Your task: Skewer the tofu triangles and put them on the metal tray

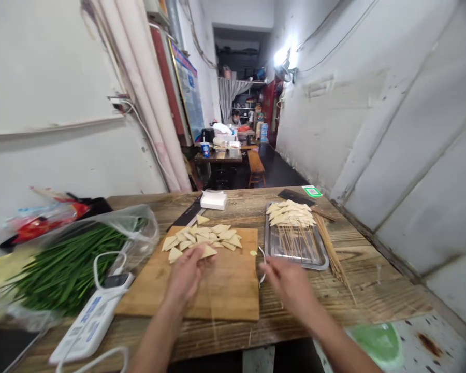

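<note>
My left hand point(188, 272) is closed over the wooden cutting board point(225, 295), with a pale triangular tofu slice point(208, 251) at its fingertips. Just beyond it lies a loose heap of similar tofu triangles point(196, 237). My right hand point(287, 282) is pinched at the board's right edge. Beside its fingers runs a thin white strip point(261, 252); whether they grip it or something finer is hard to see. To the right, a metal tray point(272, 248) bears tofu triangles on skewers point(291, 213), their bare sticks pointing toward me.
Loose bamboo skewers point(332, 248) lie along the tray's right side. At the left are a bag of green chives point(77, 264) and a white power strip point(93, 321) with cables. A small white box point(213, 200) stands behind the board, near a dark flat blade point(184, 212).
</note>
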### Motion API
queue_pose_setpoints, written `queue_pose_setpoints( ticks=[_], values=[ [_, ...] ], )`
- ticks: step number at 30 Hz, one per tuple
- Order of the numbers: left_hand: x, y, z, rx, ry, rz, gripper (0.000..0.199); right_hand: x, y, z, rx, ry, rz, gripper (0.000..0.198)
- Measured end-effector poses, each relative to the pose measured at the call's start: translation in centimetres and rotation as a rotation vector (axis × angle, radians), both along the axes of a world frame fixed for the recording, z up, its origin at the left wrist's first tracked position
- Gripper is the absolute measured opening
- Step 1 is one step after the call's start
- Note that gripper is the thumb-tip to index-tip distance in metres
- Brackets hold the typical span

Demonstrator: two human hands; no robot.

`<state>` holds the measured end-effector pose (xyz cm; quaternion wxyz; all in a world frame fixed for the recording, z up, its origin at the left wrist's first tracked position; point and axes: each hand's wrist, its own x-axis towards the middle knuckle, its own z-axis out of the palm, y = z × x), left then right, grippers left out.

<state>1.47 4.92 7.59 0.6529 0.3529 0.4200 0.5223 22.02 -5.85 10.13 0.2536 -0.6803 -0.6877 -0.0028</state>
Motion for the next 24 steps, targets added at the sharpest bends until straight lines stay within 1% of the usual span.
queue_pose_setpoints(
  ticks=[1, 2, 3, 5, 6, 8, 10, 12, 16, 19, 22, 24],
  values=[
    [-0.5, 1.0, 0.1, 0.039, 0.089, 0.02, 0.023, 2.3, 0.7, 1.1, -0.034, -0.057, -0.114, 0.03],
    [-0.9, 1.9, 0.0, 0.07, 0.187, 0.044, 0.026, 4.6, 1.5, 1.9, -0.111, -0.118, -0.262, 0.032],
    [-1.2, 2.7, -0.2, 0.103, 0.285, 0.051, 0.029, 6.9, 2.4, 2.5, -0.145, -0.126, -0.349, 0.035],
    [-1.6, 4.0, -0.9, 0.173, 0.482, 0.076, 0.034, 10.9, 4.4, 2.7, -0.22, -0.119, -0.448, 0.039],
    [-1.7, 4.5, -1.3, 0.206, 0.577, 0.089, 0.036, 12.5, 5.2, 2.4, -0.273, -0.107, -0.477, 0.042],
    [-2.1, 5.2, -2.1, 0.267, 0.759, 0.106, 0.039, 14.6, 6.6, 1.3, -0.368, -0.076, -0.499, 0.047],
    [-2.5, 5.6, -2.7, 0.314, 0.907, 0.1, 0.04, 15.4, 7.4, 0.2, -0.427, -0.047, -0.5, 0.049],
    [-2.9, 6.0, -3.2, 0.34, 1.0, 0.075, 0.042, 15.5, 7.9, -0.8, -0.457, -0.019, -0.5, 0.045],
    [-3.4, 6.4, -3.4, 0.328, 1.078, 0.06, 0.046, 15.1, 8.9, -1.6, -0.519, 0.07, -0.503, 0.027],
    [-3.5, 6.4, -3.3, 0.339, 1.135, 0.072, 0.045, 15.0, 9.9, -1.8, -0.572, 0.163, -0.513, 0.023],
    [-3.3, 6.0, -3.0, 0.419, 1.304, 0.061, 0.042, 14.9, 10.3, -1.7, -0.563, 0.24, -0.535, 0.022],
    [-3.3, 5.5, -2.7, 0.441, 1.383, 0.041, 0.044, 14.6, 10.4, -1.7, -0.506, 0.281, -0.553, 0.022]
  ],
)
